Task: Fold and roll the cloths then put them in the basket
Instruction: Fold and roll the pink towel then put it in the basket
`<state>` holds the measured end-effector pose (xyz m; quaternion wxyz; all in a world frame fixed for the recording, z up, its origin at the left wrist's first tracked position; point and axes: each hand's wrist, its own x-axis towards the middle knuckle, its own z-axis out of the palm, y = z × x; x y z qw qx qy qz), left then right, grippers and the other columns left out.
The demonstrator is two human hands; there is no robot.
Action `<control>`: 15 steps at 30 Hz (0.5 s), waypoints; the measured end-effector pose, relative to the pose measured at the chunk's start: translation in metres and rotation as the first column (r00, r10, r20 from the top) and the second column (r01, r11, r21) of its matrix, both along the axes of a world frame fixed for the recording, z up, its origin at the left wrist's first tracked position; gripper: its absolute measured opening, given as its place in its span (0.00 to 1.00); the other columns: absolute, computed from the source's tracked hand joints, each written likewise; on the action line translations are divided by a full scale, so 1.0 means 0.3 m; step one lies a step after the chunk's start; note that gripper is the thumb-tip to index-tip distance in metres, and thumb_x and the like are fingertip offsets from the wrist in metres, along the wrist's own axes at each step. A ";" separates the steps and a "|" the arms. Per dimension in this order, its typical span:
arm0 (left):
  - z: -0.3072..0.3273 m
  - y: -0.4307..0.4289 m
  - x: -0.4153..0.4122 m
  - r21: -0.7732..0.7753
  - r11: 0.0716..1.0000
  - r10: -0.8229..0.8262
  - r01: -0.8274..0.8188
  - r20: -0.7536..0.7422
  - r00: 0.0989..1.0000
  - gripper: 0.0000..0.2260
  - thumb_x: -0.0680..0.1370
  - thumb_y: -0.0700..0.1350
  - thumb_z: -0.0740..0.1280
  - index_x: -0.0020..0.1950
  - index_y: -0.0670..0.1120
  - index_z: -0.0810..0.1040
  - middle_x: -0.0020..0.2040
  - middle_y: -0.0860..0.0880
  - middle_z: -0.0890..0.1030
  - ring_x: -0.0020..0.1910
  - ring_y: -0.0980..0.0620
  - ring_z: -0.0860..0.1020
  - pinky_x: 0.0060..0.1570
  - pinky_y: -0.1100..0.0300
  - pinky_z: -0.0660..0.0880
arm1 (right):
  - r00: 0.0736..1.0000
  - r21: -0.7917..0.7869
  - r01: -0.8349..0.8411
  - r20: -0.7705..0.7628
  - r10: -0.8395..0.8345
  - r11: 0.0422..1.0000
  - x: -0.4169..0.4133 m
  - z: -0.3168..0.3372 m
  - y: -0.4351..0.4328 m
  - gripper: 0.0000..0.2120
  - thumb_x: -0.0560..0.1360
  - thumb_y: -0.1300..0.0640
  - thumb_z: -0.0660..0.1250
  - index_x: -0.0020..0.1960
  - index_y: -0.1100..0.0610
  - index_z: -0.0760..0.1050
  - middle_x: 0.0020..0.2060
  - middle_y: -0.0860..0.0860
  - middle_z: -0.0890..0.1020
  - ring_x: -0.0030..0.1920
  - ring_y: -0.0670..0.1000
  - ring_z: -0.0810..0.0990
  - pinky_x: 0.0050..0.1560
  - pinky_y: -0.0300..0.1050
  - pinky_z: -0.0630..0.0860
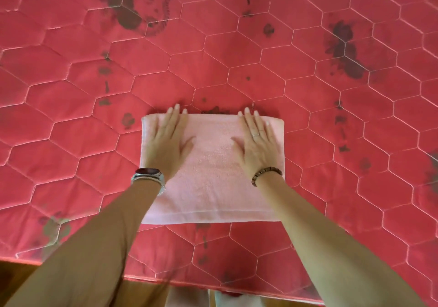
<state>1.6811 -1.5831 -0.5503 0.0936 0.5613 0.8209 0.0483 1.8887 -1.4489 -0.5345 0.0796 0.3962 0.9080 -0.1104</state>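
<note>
A pale pink cloth [213, 176] lies folded flat as a rectangle on the red quilted bedcover [237, 53]. My left hand [166, 141] presses palm down on the cloth's far left part, fingers stretched to its far folded edge. My right hand [257, 141] lies flat on the far right part in the same way, fingertips at the far edge. Neither hand grips anything. A watch sits on my left wrist, a bead bracelet on my right, and a ring on my right hand. No basket is in view.
The red bedcover has hexagon stitching and dark flower prints and fills nearly the whole view. Its near edge [151, 279] runs along the bottom, with wooden floor [14, 273] below it.
</note>
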 end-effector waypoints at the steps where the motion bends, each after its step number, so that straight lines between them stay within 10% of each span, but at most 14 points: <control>1: 0.002 -0.013 -0.029 -0.010 0.999 0.036 -0.036 -0.015 0.999 0.29 0.83 0.58 0.50 0.80 0.44 0.55 0.81 0.46 0.56 0.79 0.47 0.55 0.77 0.45 0.52 | 1.000 0.006 0.025 0.019 -0.025 1.000 0.022 0.000 0.018 0.31 0.82 0.39 0.38 0.80 0.53 0.42 0.79 0.47 0.44 0.79 0.49 0.42 0.79 0.51 0.44; 8: 0.019 -0.044 -0.081 -0.040 0.987 0.153 -0.156 -0.053 0.987 0.28 0.84 0.57 0.48 0.80 0.42 0.56 0.80 0.45 0.58 0.79 0.48 0.56 0.78 0.46 0.46 | 0.987 0.030 0.149 0.049 -0.150 0.988 0.091 -0.008 0.068 0.32 0.82 0.40 0.41 0.80 0.56 0.43 0.80 0.51 0.47 0.79 0.51 0.44 0.79 0.53 0.44; 15: 0.087 -0.100 0.156 0.017 1.000 -0.014 0.012 0.099 0.995 0.27 0.84 0.54 0.52 0.80 0.45 0.56 0.81 0.47 0.57 0.80 0.47 0.54 0.78 0.44 0.44 | 0.989 -0.025 -0.140 -0.060 0.138 0.990 0.031 0.044 -0.160 0.28 0.83 0.44 0.50 0.79 0.56 0.53 0.79 0.50 0.51 0.79 0.55 0.48 0.78 0.57 0.48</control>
